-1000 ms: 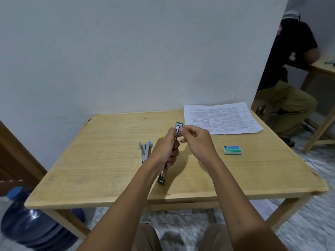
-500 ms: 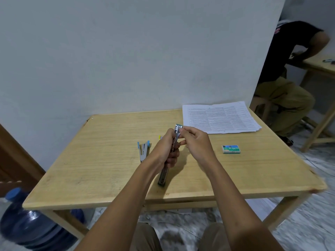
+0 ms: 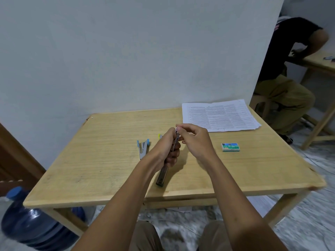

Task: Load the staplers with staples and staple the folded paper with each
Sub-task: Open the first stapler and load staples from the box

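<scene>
My left hand (image 3: 165,147) grips a dark stapler (image 3: 162,176) that is swung open, its lower end pointing at me above the wooden table (image 3: 101,160). My right hand (image 3: 194,142) pinches the metal tip at the stapler's far end; whether staples are between the fingers is hidden. A second stapler (image 3: 143,146), grey with blue ends, lies open on the table to the left. A yellow-tipped item (image 3: 159,136) peeks out behind my left hand. The green staple box (image 3: 230,147) lies to the right. The printed paper (image 3: 218,115) lies flat at the back right.
A white wall stands right behind the table. A blue water jug (image 3: 30,225) sits on the floor at the left. Another person (image 3: 290,69) sits at a second table (image 3: 320,64) to the far right.
The green piece seen at the stapler's tip one second ago is out of sight now. My right fingers have closed in on the tip. The other person has leaned further over their table.
</scene>
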`<move>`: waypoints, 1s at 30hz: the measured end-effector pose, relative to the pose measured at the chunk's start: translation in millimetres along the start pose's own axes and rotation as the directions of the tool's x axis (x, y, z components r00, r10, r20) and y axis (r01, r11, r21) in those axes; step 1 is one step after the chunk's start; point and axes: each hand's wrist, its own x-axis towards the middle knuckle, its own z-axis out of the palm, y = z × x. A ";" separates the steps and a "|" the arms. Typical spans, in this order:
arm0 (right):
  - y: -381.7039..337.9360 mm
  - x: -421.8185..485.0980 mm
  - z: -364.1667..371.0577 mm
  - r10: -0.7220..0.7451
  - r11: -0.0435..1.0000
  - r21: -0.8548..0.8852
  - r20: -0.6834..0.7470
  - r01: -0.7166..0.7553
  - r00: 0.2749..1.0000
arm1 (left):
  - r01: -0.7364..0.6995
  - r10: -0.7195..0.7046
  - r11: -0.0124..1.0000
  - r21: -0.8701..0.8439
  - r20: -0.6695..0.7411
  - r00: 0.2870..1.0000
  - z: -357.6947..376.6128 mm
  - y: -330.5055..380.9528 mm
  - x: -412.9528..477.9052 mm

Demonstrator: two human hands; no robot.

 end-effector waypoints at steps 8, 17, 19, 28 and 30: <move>0.1 -0.9 -2.9 0.023 0.999 0.031 0.009 -0.023 1.000 | 0.017 -0.017 1.000 0.001 -0.023 1.000 0.3 -0.1 -0.7; -6.7 0.9 -2.9 0.041 0.994 0.100 0.052 -0.046 0.998 | 0.010 -0.011 0.999 -0.030 -0.036 0.999 -1.3 0.7 -0.4; -7.2 0.3 -3.1 0.043 0.989 0.143 0.038 -0.048 0.998 | -0.001 0.000 1.000 -0.031 -0.037 0.999 -1.8 0.7 0.8; -7.1 -1.1 -3.8 0.014 0.999 0.043 0.041 -0.016 0.999 | -0.012 0.011 1.000 -0.016 -0.060 0.998 0.3 1.4 0.8; -7.8 0.4 -4.1 -0.003 1.000 0.006 0.021 0.003 1.000 | -0.014 0.014 1.000 -0.013 -0.058 0.998 0.2 2.5 1.1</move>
